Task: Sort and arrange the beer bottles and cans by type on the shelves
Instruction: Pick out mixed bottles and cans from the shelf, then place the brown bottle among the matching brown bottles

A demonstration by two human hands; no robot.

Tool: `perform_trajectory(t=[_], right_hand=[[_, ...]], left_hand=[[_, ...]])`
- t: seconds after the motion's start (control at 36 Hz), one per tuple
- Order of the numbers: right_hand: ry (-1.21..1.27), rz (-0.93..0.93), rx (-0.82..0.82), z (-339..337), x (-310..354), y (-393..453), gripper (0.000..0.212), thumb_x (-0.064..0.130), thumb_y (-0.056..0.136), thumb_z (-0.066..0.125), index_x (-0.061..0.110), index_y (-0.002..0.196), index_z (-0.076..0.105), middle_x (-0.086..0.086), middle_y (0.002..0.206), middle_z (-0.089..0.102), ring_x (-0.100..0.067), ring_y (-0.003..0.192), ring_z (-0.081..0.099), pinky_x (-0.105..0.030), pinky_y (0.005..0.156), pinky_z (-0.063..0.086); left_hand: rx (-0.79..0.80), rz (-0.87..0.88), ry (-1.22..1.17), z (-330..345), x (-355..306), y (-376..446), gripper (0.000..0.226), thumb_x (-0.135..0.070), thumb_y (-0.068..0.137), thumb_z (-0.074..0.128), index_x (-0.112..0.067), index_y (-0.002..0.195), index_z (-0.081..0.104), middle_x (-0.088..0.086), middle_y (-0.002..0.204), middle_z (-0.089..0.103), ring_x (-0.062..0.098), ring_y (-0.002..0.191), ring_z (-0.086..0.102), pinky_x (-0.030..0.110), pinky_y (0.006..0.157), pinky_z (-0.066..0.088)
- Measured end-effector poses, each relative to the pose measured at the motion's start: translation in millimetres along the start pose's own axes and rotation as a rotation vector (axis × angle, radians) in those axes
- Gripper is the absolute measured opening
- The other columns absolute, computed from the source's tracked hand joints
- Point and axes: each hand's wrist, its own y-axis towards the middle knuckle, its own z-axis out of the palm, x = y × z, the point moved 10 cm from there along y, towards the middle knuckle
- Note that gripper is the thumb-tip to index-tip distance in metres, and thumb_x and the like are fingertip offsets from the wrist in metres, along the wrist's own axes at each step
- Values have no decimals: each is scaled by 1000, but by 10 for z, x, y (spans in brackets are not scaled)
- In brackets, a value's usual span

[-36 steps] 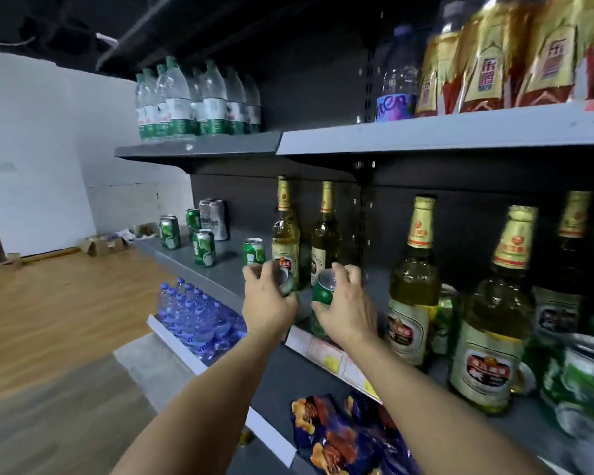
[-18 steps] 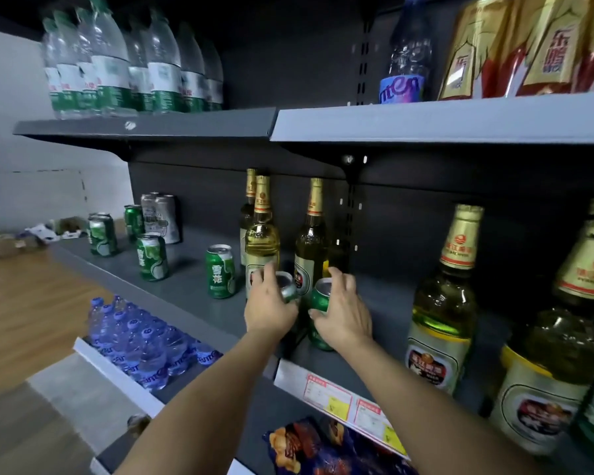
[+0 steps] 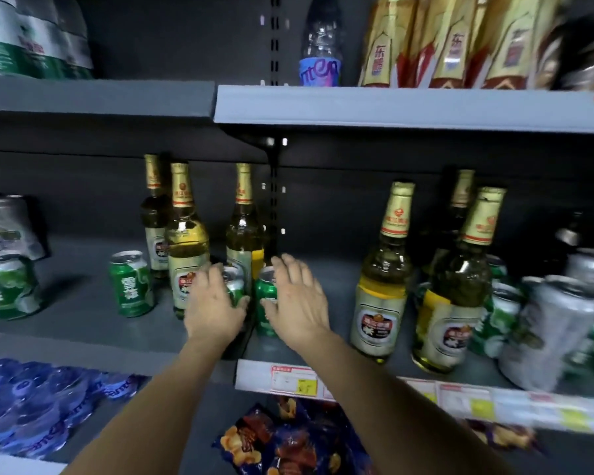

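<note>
On the middle grey shelf (image 3: 83,323) two green beer cans stand side by side in front of three gold-capped beer bottles (image 3: 187,245). My left hand (image 3: 213,303) grips the left green can (image 3: 235,286) from its left side. The fingers of my right hand (image 3: 299,299) are straight and spread over the right green can (image 3: 266,299), with the thumb at its side. Another green can (image 3: 131,284) stands alone to the left. More beer bottles (image 3: 381,289) stand to the right.
Green and silver cans (image 3: 556,334) crowd the shelf's right end, and more cans (image 3: 7,289) stand at the far left. The upper shelf (image 3: 391,108) hangs close overhead with bottles and gold packets. Water bottles (image 3: 31,402) and snack bags (image 3: 288,440) lie below.
The view has swung right and closer to the shelf. Both cans now stand on the shelf, and my right hand's fingers have straightened off its can.
</note>
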Motion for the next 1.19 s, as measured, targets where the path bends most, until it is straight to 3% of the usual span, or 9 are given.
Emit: perform_trajectory(t=[0.08,0.17,0.31,0.44,0.61,0.78,0.92,1.03,1.19], right_hand=[[-12,-88,-107,-183,9,-283,53,25,90,58,13,139,43,-8,142,45,-27,128,44,-41,105,37],[-80,-106,-135,-272,-171,-578,45,24,83,61,14,127,56,-4,121,60,-23,107,58,-35,87,48],[-195,-58,-197,-639,-689,-1111,42,29,81,44,15,116,61,0,103,62,-19,91,60,-30,75,46],[-296,4,-283,-1228,-1397,-1733,32,22,79,53,13,108,61,-3,98,62,-21,84,61,-29,68,50],[-474,154,-326,-2163,-2438,-2673,23,19,79,56,13,100,64,-2,89,62,-22,73,60,-29,58,48],[-618,296,-294,-3019,-3505,-3624,24,17,71,76,12,92,64,-5,79,59,-26,65,59,-31,52,47],[-686,345,-394,-3553,-4169,-4249,20,17,76,59,7,91,66,-7,77,59,-30,66,60,-34,52,48],[-691,400,-417,-3790,-4582,-4505,21,18,79,57,5,93,66,-7,77,59,-31,65,60,-34,52,48],[-656,502,-450,-4026,-4985,-4321,22,7,71,77,4,84,59,-11,71,55,-33,61,55,-34,49,43]], left_hand=[[-165,85,46,-205,-147,-116,69,-32,78,74,-1,133,46,25,132,48,43,121,43,52,102,34],[-279,227,-65,-358,-513,-359,56,-35,80,54,4,119,50,28,116,53,45,107,49,54,91,40],[-205,416,-235,-215,-1325,-819,52,-38,82,45,-3,119,54,19,112,55,40,103,52,49,83,43],[-136,596,-277,35,-2201,-1384,48,-38,86,43,-3,118,55,15,111,57,35,103,53,45,86,42],[-62,663,-331,351,-3311,-2095,47,-40,88,40,-3,111,57,14,102,56,34,95,53,44,76,46],[43,730,-460,647,-4538,-2877,46,-40,87,41,-7,116,57,10,109,57,26,104,50,38,85,44],[139,770,-498,883,-5339,-3360,49,-41,88,39,-11,122,56,4,116,54,22,108,50,33,91,40],[142,771,-514,952,-5843,-3435,51,-43,88,36,-11,123,55,5,118,55,23,110,49,37,93,43],[95,746,-484,1057,-6343,-3179,39,-36,93,50,-13,125,53,4,121,52,23,113,47,35,94,39]])
